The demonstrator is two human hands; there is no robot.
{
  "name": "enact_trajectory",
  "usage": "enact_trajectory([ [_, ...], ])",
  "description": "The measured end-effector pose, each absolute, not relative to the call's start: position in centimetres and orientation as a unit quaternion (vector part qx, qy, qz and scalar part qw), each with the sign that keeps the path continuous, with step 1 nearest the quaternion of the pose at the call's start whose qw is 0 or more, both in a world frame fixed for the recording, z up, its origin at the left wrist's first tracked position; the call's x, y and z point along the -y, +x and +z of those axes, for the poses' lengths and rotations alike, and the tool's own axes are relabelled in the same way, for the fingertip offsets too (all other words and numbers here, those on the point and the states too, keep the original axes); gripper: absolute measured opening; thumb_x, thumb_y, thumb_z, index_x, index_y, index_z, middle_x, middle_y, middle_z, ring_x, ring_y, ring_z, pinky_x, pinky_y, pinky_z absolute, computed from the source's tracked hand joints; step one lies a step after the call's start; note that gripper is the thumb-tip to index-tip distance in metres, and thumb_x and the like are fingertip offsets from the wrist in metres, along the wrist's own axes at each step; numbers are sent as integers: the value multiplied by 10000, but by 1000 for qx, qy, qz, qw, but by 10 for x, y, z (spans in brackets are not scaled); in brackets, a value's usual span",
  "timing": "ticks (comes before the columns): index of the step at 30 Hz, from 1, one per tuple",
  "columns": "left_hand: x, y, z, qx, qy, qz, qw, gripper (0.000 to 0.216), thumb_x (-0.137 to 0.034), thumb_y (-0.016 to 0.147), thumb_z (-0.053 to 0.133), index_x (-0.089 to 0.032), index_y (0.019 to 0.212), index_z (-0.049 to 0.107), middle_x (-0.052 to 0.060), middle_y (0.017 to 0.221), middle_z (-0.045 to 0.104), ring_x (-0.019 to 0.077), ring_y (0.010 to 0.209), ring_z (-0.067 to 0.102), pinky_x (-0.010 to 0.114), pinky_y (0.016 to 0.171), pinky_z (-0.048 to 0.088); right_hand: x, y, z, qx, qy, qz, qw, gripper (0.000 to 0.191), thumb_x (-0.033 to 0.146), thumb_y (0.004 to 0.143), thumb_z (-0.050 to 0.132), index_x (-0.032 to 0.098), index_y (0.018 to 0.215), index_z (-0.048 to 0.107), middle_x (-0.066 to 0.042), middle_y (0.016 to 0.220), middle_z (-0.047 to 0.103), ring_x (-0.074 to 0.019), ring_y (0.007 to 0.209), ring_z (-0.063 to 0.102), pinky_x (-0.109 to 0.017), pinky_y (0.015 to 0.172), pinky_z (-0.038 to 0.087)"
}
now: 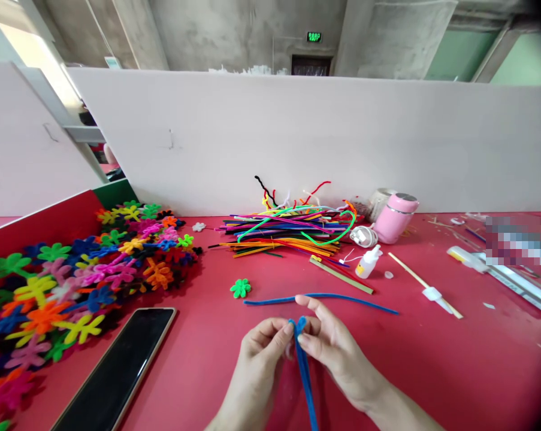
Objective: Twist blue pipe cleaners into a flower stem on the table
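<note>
A blue pipe cleaner [304, 371] is folded double, its bend pointing away from me. My left hand [260, 359] pinches the bend from the left and my right hand [328, 338] pinches it from the right; both hands are closed on it. The doubled stem runs down towards me, out of the frame. A second blue pipe cleaner [342, 297] lies flat on the red table just beyond my fingers. A small green pipe-cleaner flower [240, 288] lies to the left of it.
A heap of coloured pipe-cleaner flowers [72, 281] fills the left side, with a black phone [117, 371] in front of it. A bundle of straight pipe cleaners [288, 230] lies at the back, beside a pink cup [393, 216], a glue bottle [368, 261] and a wooden stick [423, 282].
</note>
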State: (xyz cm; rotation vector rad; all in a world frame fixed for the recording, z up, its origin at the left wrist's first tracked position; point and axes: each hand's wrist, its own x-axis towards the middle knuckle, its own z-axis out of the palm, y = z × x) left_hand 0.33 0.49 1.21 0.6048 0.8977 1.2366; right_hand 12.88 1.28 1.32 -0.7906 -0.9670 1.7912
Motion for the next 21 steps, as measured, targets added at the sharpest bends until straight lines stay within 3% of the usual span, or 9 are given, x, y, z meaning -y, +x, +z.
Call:
enact_trajectory([
  [6,-8,1,11,-408,274,532,689,58,-187,628,670,-136,639,646,7,592,583,94,562,482,227,611,378,-15,129,11,453,-356,670,467,442,240,744,592,224,1135,388,31,716,497,-105,685,490,-255,672,378],
  [12,-6,-1,10,-426,302,521,675,80,-209,657,646,-143,617,624,-8,561,567,86,538,462,199,550,356,-16,132,14,473,-384,624,489,334,266,794,523,212,1108,424,30,706,468,-96,639,448,-240,636,367],
  [21,-4,4,6,-457,377,511,623,89,-197,673,628,-140,615,593,-40,549,501,61,515,374,167,506,321,-17,130,11,483,-406,597,496,359,219,789,513,206,1124,388,44,683,428,-88,611,397,-218,584,332],
])
